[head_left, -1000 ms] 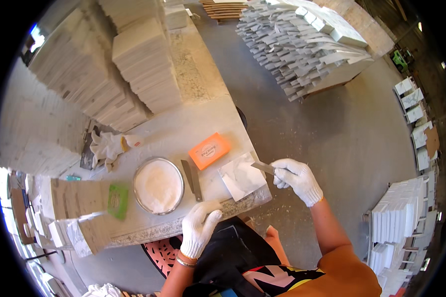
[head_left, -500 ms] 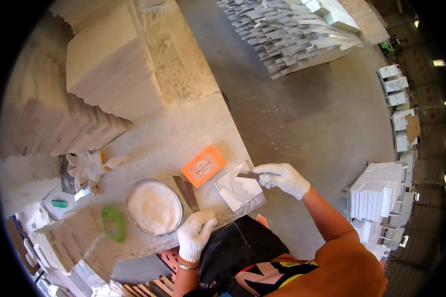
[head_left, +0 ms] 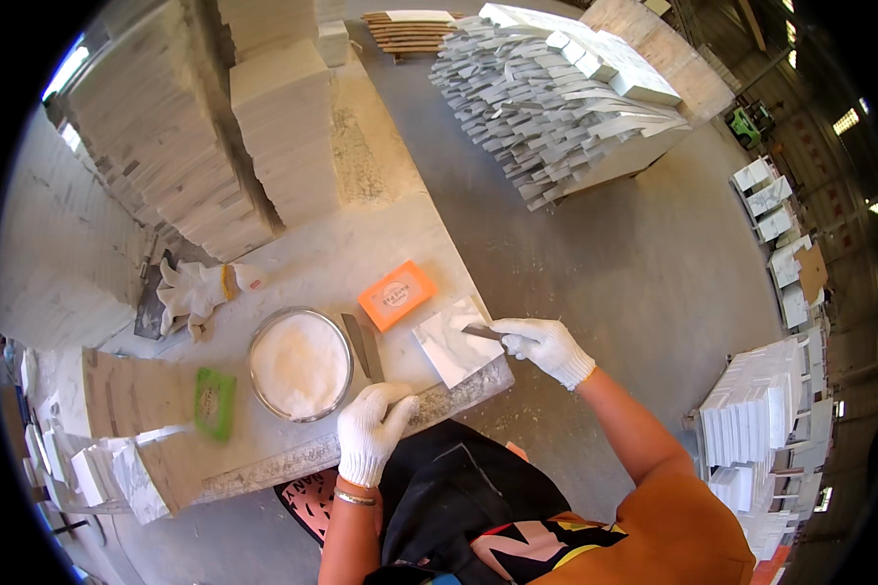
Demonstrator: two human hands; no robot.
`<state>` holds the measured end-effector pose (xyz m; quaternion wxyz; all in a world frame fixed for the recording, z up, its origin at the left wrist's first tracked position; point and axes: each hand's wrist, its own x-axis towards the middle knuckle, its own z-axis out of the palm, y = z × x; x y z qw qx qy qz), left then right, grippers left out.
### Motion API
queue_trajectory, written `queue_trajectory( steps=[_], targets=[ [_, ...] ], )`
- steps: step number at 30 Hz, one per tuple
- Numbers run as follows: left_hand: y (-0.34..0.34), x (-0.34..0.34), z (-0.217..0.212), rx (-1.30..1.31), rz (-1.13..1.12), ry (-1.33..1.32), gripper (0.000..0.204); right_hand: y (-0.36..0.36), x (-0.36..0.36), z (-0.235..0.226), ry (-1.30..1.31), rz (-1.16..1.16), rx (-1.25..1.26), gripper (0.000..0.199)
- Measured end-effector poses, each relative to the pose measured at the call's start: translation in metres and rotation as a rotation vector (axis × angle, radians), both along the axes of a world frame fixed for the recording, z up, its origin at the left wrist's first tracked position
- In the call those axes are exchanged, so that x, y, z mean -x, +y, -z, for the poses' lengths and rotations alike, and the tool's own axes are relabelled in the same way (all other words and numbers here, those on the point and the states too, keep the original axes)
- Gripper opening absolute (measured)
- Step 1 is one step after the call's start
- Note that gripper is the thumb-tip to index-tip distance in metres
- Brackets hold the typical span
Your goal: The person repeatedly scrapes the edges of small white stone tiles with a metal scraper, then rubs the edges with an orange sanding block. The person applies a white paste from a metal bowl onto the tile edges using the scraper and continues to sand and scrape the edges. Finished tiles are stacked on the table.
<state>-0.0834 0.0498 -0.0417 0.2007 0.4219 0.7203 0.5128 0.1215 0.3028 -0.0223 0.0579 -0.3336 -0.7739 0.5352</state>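
We record a square, smooth white tile (head_left: 452,353) with grey veins, just left of the right hand (head_left: 542,351); an orange rectangular block (head_left: 397,295) beyond it; fine white powder (head_left: 301,365) in a round dish, ahead and left of the left hand (head_left: 373,429). Hands are apart: the right is clamped on a flat grey blade (head_left: 479,332), tip over the tile, contact unclear; the left rests with thumb spread from fingers at the edge of the pale, dusty bench (head_left: 380,234). Grey floor (head_left: 605,244) lies right of the bench.
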Motion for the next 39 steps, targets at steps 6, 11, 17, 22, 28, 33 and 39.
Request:
queue_trajectory(
  steps=[6, 11, 17, 22, 28, 33, 39],
  targets=[
    [-0.002, -0.020, -0.001, 0.013, -0.030, 0.158, 0.029, 0.006, -0.004, 0.004, 0.045, -0.120, -0.267, 0.029],
    [0.027, -0.046, -0.009, -0.046, -0.098, 0.471, 0.056, 0.010, -0.003, 0.009, 0.095, -0.158, -0.349, 0.028],
    [0.071, -0.042, 0.013, 0.124, 0.019, 0.556, 0.076, -0.001, -0.016, 0.020, 0.105, -0.185, -0.459, 0.027],
    [0.072, -0.045, 0.019, 0.105, -0.049, 0.633, 0.075, -0.004, -0.014, 0.021, 0.182, -0.152, -0.555, 0.025],
    [0.078, -0.046, 0.010, 0.114, -0.043, 0.636, 0.073, -0.016, -0.017, 0.021, 0.155, -0.056, -0.496, 0.024],
    [0.077, -0.042, 0.013, 0.094, -0.047, 0.622, 0.074, -0.013, -0.013, 0.025, 0.204, -0.040, -0.495, 0.025],
    [0.082, -0.040, 0.011, 0.010, -0.060, 0.577, 0.068, -0.032, -0.007, 0.023, 0.172, 0.027, -0.295, 0.027]
  ],
)
